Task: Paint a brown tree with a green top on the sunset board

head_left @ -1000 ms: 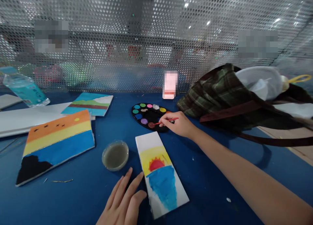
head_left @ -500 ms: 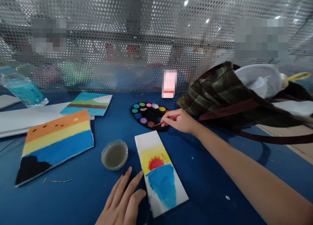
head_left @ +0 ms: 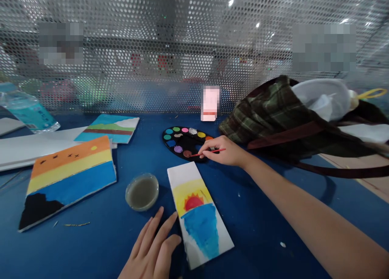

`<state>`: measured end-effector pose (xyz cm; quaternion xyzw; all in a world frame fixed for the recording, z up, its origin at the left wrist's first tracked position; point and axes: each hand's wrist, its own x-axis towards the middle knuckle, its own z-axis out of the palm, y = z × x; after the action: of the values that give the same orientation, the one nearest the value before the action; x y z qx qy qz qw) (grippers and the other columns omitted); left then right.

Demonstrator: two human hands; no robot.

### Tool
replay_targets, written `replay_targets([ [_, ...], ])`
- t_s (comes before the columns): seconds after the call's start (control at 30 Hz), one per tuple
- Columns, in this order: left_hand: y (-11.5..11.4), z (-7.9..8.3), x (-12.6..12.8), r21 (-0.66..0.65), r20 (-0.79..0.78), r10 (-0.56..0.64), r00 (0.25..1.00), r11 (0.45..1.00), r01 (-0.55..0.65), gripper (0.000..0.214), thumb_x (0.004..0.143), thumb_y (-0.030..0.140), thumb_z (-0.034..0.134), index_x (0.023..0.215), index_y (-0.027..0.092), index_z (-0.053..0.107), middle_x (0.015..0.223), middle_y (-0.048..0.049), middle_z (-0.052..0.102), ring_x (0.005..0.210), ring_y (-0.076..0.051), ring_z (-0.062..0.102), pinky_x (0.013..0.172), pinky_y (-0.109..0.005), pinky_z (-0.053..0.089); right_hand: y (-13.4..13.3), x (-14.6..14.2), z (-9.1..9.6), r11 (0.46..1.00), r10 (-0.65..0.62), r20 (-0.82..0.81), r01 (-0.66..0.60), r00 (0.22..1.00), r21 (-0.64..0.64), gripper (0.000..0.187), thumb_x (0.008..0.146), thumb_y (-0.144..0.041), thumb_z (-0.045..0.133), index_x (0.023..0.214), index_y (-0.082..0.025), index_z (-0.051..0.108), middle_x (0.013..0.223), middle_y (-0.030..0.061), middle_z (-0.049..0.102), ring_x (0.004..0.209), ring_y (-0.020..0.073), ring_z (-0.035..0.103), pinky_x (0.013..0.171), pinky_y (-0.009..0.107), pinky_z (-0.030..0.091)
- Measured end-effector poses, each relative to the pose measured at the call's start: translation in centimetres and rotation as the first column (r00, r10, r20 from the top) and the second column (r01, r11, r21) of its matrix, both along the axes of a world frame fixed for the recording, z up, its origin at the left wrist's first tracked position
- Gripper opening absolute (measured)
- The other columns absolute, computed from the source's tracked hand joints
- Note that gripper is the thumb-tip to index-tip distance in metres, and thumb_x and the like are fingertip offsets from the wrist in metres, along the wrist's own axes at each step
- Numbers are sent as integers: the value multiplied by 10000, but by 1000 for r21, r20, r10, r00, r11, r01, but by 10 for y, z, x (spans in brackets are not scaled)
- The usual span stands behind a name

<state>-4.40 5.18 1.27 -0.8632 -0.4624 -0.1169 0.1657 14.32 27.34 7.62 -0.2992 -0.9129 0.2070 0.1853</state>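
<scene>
- One blue table (head_left: 91, 246) carries everything.
- Near centre lies a narrow canvas (head_left: 200, 214); the left hand (head_left: 152, 254) rests flat just left of it, fingers spread.
- Farther back sits the black palette (head_left: 185, 143).
- Over it, the right hand (head_left: 226, 151) pinches a red brush (head_left: 209, 152), tip at the brown paint.

The paintbrush (head_left: 210, 151) is thin with a red handle. It is held nearly level in the right hand (head_left: 226, 151), with its tip on the dark red well of the palette (head_left: 186, 143). The palette is a black oval lying flat, with round colour wells along its rim. Just in front of it lies the narrow white panel (head_left: 199, 212), flat and slightly angled. It is painted with a yellow sky, a red half-sun and a tapering blue area. The left hand (head_left: 152, 250) rests at its left edge.
</scene>
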Motion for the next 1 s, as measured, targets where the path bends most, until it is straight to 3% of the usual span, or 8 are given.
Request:
replay_targets([
  [0.3, 1, 0, -1, -7, 18, 10, 1000, 1000, -10, 311, 660, 240, 480, 963, 173, 478, 1174, -89, 507, 1028, -310, 476, 666, -357, 542, -2, 0, 3, 996, 10, 15, -12, 1000, 90, 174, 720, -164, 484, 751, -168, 656, 711, 17, 679, 610, 117, 604, 570, 213, 437],
  [0.43, 1, 1, 0, -14, 16, 9, 1000, 1000, -9, 299, 658, 227, 463, 951, 169, 477, 1169, -96, 511, 1026, -315, 478, 668, -365, 541, -2, -1, 3, 997, 64, 28, -65, 998, 44, 180, 712, -133, 477, 748, -163, 651, 710, 20, 678, 649, 120, 614, 609, 212, 448],
  [1.0, -2, 3, -1, -20, 64, -8, 998, 1000, 9, 310, 632, 170, 437, 941, 165, 461, 1153, -118, 523, 1024, -327, 472, 667, -380, 540, -2, -2, 1, 996, 26, 30, -28, 999, 86, 192, 714, -143, 482, 770, -166, 664, 738, 30, 675, 669, 132, 613, 624, 228, 449],
])
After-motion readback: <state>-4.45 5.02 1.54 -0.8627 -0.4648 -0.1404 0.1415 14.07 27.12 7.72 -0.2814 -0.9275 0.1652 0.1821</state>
